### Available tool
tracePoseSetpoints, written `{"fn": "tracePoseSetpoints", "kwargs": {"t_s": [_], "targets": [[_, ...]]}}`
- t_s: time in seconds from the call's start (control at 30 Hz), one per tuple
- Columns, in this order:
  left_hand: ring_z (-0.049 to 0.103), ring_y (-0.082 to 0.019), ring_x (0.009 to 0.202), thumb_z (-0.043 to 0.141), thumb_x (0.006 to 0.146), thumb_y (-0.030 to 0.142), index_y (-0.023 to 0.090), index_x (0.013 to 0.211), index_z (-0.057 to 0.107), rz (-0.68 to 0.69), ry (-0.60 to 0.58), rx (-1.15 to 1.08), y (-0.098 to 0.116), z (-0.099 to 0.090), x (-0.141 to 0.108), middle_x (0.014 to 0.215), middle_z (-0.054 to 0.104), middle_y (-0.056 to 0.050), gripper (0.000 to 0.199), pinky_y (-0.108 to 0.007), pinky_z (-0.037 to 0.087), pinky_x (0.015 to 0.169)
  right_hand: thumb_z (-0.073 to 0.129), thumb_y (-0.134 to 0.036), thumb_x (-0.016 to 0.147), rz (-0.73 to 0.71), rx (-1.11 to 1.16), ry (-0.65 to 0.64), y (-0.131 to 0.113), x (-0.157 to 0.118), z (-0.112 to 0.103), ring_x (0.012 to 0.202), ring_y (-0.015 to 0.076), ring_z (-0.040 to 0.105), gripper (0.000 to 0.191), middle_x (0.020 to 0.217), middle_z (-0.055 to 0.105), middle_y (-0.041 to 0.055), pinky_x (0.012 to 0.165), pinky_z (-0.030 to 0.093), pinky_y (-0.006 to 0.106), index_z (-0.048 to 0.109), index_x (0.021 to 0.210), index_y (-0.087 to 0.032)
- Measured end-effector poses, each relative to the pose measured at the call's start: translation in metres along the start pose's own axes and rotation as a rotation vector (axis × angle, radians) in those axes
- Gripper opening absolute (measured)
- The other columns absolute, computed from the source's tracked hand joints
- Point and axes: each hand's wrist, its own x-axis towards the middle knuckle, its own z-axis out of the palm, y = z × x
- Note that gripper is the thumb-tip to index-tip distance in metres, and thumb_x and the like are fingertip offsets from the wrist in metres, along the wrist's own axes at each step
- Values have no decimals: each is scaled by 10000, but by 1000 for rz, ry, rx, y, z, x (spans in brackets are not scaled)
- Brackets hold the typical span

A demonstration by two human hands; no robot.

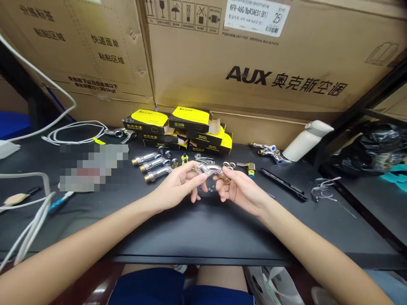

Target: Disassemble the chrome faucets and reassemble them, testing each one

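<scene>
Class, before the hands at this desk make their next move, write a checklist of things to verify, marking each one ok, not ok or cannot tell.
1. Chrome faucet body supported by both the left hand and the right hand: ok.
2. Fit at the faucet body's right end: cannot tell; the right fingers cover much of it.
3. Three brass-ended chrome fittings side by side, brass ends pointing left: ok.
4. Every yellow-and-black box closed: not ok; the upper right one has its cardboard flap open.
5. Eyeglasses apart from the hands: ok, over to the right.
</scene>
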Motion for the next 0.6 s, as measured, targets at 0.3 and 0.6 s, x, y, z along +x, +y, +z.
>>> {"fn": "tracePoseSetpoints", "kwargs": {"t_s": [0.3, 0.6], "targets": [[549, -65, 458, 562, 914, 384, 209, 1019, 503, 25, 2, -1, -1, -2, 1, 757, 643, 31, 212, -269, 552, 617, 723, -504, 766, 44, 99, 90, 1, 4, -3, 608, 103, 645, 377, 739, 690, 35, 588, 577, 208, 674, 856, -142], [640, -130, 480, 555, 905, 443, 178, 1046, 574, -241, -55, -259, 10, 0, -2, 788, 727, -48, 301, -265, 517, 566, 670, -181, 844, -1002, -1150, 331, 12, -9, -18, 922, 212, 658, 245, 1019, 709, 64, 846, 548, 389, 721, 1052, -299]]}}
